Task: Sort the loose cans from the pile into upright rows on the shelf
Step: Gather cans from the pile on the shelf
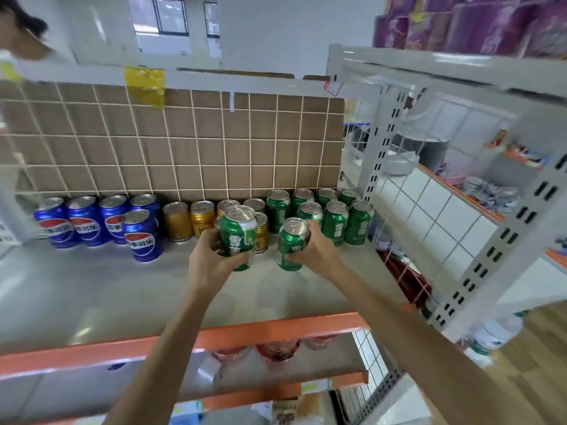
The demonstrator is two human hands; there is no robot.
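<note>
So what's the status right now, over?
Left hand grips a green drink can, raised before the gold cans. Right hand grips a second green can beside the green rows. Nothing blocking.

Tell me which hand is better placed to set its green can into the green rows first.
The right hand: its green can is upright directly before the green rows, while the left hand holds its can before the gold cans.

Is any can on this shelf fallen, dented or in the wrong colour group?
No can is fallen or visibly dented. One oddity: the green can in the left hand is in front of the gold cans, not the green rows. The right hand holds another green can by them.
</note>
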